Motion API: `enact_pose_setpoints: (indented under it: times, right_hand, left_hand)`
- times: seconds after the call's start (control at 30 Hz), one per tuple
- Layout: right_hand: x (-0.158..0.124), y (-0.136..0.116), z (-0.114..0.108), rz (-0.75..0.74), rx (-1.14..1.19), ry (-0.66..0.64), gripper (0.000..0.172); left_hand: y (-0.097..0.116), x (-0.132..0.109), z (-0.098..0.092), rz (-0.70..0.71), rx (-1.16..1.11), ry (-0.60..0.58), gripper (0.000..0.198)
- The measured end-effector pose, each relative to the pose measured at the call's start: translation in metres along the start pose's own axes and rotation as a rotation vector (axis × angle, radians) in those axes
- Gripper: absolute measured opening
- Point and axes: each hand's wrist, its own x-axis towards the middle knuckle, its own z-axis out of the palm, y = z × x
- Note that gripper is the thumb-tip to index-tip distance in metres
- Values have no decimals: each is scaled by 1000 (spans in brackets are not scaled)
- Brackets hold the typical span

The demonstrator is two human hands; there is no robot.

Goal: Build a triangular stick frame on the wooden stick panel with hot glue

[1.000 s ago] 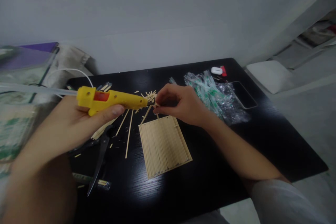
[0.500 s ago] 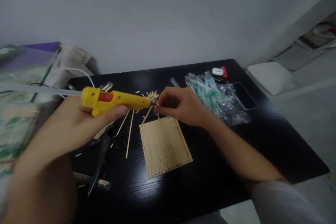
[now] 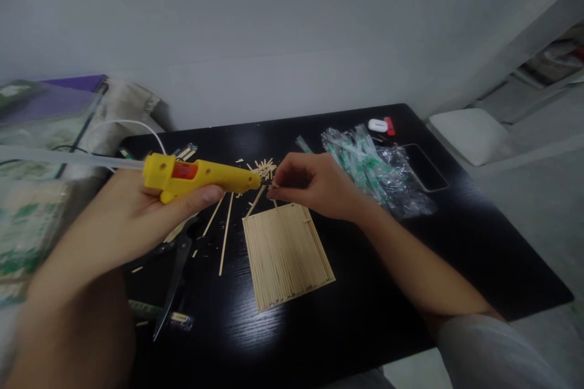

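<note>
A yellow hot glue gun [image 3: 205, 176] is gripped in my left hand [image 3: 150, 213], its nozzle pointing right and a long glue stick coming out of its back end. My right hand [image 3: 314, 185] pinches a short thin wooden stick [image 3: 275, 202] close to the nozzle tip. Whether nozzle and stick touch I cannot tell. Just below the fingers lies a flat square panel [image 3: 288, 255] of thin wooden sticks laid side by side, with a small piece of stick near its upper right corner.
Loose sticks [image 3: 226, 234] and a pile of short cut pieces [image 3: 263, 168] lie on the black table [image 3: 365, 310]. Dark-handled pliers or cutters [image 3: 176, 279] rest at left. Crumpled plastic wrappers [image 3: 365, 164], a phone [image 3: 422, 167] and a white earbud case [image 3: 378, 126] are at right.
Hardly anything differs. The glue gun has shifted very slightly to the right in view; my right hand holds its place above the panel.
</note>
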Motion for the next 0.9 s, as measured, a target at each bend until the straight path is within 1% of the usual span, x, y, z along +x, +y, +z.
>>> enact_pose_setpoints:
  times: [0.13, 0.27, 0.5, 0.63, 0.7, 0.8, 0.87, 0.9]
  right_hand:
    - [0, 0, 0, 12, -2, 1, 19]
    - [0, 0, 1, -4, -3, 10, 19]
    - [1, -1, 2, -2, -5, 3, 17]
    - [1, 0, 2, -7, -24, -3, 17]
    - [1, -1, 2, -2, -28, -3, 16]
    - [1, -1, 3, 10, -31, -6, 14]
    - [1, -1, 3, 14, -41, -14, 12]
    - [1, 0, 3, 11, -49, -16, 12]
  left_hand:
    - [2, 0, 0, 19, -52, 3, 31]
    - [3, 1, 1, -23, -101, 17, 31]
    - [-2, 3, -1, -166, -226, 30, 44]
    - [-10, 8, -1, -364, -192, 109, 54]
    - [-15, 14, 3, -421, -252, 147, 56]
    - [-26, 27, 17, -400, -464, 169, 43]
    - [-36, 36, 28, -406, -546, 119, 34]
    - [-40, 41, 34, -424, -540, 83, 32]
